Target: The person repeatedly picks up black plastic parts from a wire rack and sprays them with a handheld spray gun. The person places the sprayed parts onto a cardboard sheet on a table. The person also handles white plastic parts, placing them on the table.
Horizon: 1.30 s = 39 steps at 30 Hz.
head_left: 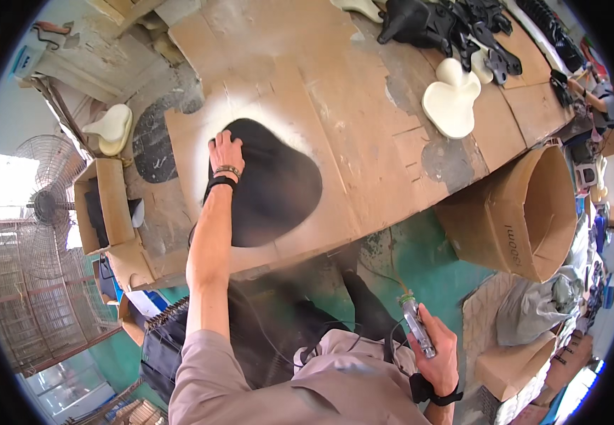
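A black, rounded, saddle-shaped cover piece (278,184) lies on the cardboard-covered table, with a pale powdery patch around it. At its far left edge is my left hand (227,154), fingers curled and closed on the black material; a dark strap and a bracelet circle that wrist. Low on the right, away from the table, my right hand (437,347) is wrapped round a silvery spray gun (416,324) with a green collar and a thin hose. A faint haze blurs the black piece's near side.
Cream foam saddle pads (452,106) and black plastic saddle bases (427,28) sit at the table's far right. Beyond the right edge stands a large open cardboard box (512,212). On the left are another box (101,205), a foam pad (111,129) and a fan (48,205).
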Each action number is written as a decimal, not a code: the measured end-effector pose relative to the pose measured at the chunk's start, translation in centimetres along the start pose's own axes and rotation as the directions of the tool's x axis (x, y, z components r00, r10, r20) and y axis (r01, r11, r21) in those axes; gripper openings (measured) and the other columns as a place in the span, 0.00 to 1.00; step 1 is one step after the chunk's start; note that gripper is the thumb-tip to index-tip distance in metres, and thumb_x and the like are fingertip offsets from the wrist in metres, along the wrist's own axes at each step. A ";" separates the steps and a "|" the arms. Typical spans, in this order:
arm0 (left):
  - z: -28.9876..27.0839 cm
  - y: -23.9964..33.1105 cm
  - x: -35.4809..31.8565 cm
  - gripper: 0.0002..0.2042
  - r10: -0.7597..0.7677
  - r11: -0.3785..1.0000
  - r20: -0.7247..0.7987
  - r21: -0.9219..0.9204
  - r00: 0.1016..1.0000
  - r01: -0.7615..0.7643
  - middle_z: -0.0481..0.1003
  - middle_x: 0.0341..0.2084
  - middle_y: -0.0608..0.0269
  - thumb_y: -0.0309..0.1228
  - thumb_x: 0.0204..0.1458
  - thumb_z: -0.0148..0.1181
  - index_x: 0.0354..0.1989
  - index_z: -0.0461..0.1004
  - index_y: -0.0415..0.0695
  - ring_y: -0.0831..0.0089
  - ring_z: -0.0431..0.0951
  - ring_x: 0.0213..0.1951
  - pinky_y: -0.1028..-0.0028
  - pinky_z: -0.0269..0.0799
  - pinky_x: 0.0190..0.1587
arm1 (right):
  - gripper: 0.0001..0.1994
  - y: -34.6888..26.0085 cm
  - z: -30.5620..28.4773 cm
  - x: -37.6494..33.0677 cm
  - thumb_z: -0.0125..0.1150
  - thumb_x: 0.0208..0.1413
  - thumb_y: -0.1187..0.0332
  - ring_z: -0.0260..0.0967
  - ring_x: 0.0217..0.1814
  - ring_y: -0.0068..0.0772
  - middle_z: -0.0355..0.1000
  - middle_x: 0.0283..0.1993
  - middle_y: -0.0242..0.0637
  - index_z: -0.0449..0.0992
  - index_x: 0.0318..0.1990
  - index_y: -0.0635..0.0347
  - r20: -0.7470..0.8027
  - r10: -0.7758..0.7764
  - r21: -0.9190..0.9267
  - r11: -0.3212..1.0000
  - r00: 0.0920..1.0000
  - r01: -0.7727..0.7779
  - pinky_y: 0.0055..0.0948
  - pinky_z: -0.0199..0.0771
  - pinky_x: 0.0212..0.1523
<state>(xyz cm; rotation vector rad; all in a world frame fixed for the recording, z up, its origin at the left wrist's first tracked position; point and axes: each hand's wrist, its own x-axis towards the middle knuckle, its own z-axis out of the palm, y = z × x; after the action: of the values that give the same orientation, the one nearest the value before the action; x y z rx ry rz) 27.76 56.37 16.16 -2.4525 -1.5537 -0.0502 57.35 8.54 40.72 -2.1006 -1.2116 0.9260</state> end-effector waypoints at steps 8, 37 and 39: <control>-0.2 3.0 -1.6 0.17 -0.224 0.935 -0.332 -0.338 0.916 0.106 0.68 0.40 0.58 0.15 0.42 0.57 0.41 0.74 0.48 0.56 0.72 0.46 0.59 0.69 0.48 | 0.29 1.8 -0.5 2.7 0.65 0.47 0.78 0.75 0.39 0.50 0.76 0.42 0.51 0.71 0.60 0.66 0.006 0.036 0.009 0.999 0.999 -0.036 0.36 0.74 0.43; -3.6 7.8 -25.3 0.39 -0.378 0.781 0.157 -0.475 0.912 0.405 0.50 0.71 0.49 0.41 0.51 0.64 0.71 0.54 0.48 0.47 0.46 0.73 0.39 0.42 0.69 | 0.28 -8.5 -2.5 -5.4 0.68 0.46 0.79 0.74 0.31 0.44 0.76 0.35 0.47 0.72 0.59 0.65 0.014 -0.356 0.014 0.934 0.934 0.356 0.30 0.73 0.35; -4.5 7.6 -29.1 0.36 -0.399 0.742 0.084 -0.556 0.913 0.376 0.55 0.69 0.47 0.36 0.49 0.66 0.68 0.58 0.46 0.46 0.50 0.71 0.43 0.45 0.69 | 0.29 -9.0 -2.1 -5.8 0.67 0.45 0.81 0.75 0.32 0.44 0.76 0.36 0.48 0.72 0.60 0.64 0.004 -0.374 0.007 0.928 0.928 0.374 0.29 0.74 0.36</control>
<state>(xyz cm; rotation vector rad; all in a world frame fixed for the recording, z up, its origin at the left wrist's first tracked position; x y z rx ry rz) 22.32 26.47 14.65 -2.4209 -2.2698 -0.7313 52.29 7.26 50.25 -1.7720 -1.5403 0.7558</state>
